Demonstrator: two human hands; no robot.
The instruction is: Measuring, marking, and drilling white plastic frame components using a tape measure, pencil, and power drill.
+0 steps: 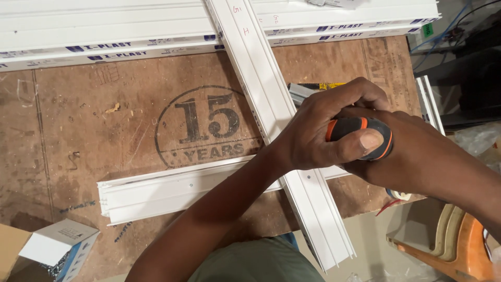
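Both hands close round the orange-and-black screwdriver handle (360, 137) at three o'clock: left hand (323, 133) wrapped over, right hand (412, 156) gripping beneath; it stands over the crossing white plastic profiles (271, 104); I judge steady, upright downward pressure best.

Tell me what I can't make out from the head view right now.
- Tool tip: both hands, left hand and right hand, cover everything below the black and orange handle, so its contact with the white plastic profile is hidden.
- Small item behind the hands: mostly hidden, kind unclear.
- Open cardboard box: cut off at the lower left edge, contents too small to identify.
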